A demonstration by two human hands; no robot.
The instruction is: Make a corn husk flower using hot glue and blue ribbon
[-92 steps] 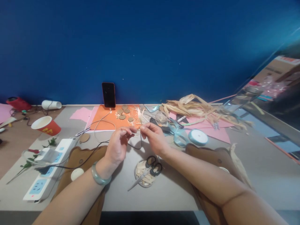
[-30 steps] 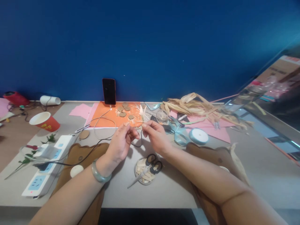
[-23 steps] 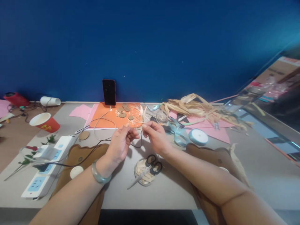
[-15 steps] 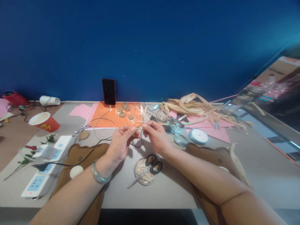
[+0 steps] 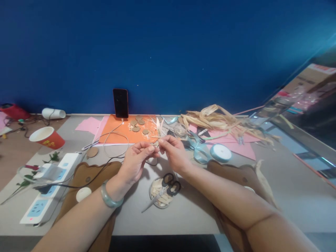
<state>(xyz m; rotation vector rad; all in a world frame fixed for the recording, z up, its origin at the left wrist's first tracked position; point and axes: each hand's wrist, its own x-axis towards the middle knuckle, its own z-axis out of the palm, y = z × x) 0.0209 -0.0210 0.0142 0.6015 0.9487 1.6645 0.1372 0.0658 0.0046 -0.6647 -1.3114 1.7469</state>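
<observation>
Fingers (image 5: 150, 149) of the left hand (image 5: 138, 159) are curled narrow; whether they grip anything, I cannot tell from my remote view. Right hand (image 5: 173, 152): thumb and forefinger pinched on a small pale scrap (image 5: 155, 143), mostly hidden, between the two hands and above the desk (image 5: 194, 217). Nearer, scissors (image 5: 163, 191) lie across a round dish (image 5: 150, 190) of pale strips (image 5: 164, 200). Black cord (image 5: 153, 165) shows just on the near side of the fingertips. Judgement: so slight a scrap probably slips or tears easily. I would pinch lightly, steady one hand, make small movements with the other, and avoid snagging the cord.
</observation>
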